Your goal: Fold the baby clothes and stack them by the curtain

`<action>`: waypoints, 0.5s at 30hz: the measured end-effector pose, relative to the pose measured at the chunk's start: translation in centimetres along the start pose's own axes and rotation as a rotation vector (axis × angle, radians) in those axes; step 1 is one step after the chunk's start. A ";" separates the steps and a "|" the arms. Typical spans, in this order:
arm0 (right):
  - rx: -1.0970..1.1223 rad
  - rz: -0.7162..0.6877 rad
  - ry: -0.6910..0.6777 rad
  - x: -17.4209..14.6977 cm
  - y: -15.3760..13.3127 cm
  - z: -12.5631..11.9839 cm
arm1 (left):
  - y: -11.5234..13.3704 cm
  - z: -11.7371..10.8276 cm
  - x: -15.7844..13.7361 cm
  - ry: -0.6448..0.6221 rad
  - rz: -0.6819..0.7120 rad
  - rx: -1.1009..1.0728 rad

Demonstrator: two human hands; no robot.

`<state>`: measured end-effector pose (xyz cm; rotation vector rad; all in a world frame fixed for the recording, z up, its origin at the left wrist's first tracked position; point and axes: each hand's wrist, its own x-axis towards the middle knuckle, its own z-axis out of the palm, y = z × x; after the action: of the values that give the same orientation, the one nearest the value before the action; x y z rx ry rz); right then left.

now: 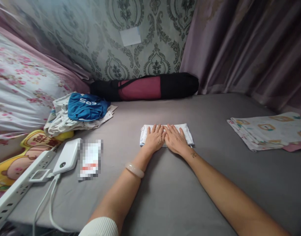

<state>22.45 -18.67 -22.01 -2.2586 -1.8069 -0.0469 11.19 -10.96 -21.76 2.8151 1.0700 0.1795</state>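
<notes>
A folded white cloth [187,131] with a faint print lies on the grey bed sheet [175,193] in front of me. My left hand [155,138] rests flat on its left half, fingers stretched out. Beside it, my right hand [175,139] presses flat on the right half, its fingertips close to those of the left. Both palms face down and grip nothing. The cloth's middle is hidden under the hands. A pale bangle [135,170] circles my left wrist.
At right lies a stack of folded printed cloths [270,129]. On the left are a blue garment [88,106] on a pale clothes pile, a power bank [68,155] with cables, a power strip [22,182] and a blurred packet [90,160]. A black-and-red long bag [140,88] lines the wall.
</notes>
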 end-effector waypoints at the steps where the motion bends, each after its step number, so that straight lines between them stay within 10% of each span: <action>1: 0.002 0.001 -0.005 0.0 0.0 -0.1 | 0.0 -0.1 -0.1 0.003 0.002 -0.002; 15: -0.023 0.074 -0.007 -0.1 -0.2 -0.6 | -0.4 -0.1 -0.6 0.072 -0.045 0.029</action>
<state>22.27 -18.86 -21.42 -2.3425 -1.7325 -0.0473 10.46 -11.10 -21.73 2.8268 1.1589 0.2655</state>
